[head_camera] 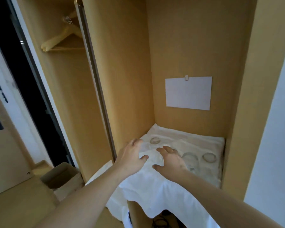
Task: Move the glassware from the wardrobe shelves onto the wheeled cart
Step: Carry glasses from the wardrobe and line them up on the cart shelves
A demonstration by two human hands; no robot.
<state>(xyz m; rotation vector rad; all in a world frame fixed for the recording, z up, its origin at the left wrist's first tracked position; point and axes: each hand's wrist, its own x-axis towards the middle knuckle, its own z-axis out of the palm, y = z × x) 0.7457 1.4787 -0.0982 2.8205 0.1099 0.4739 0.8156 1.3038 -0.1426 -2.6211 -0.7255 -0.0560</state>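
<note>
Hovering hands [150,157], round-rimmed glasses [155,140]

Shelf [224,162] bears white cloth [155,186], seemingly glasses [209,157].

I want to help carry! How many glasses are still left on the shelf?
At least three glasses still stand on the white cloth: one at the back and two on the right. The left hand and right hand hover open, holding nothing. No cart is in view.

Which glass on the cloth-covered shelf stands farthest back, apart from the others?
The glass nearest the left wall, just beyond the left hand. The other visible glasses stand nearer the front, beside the right hand.
</note>
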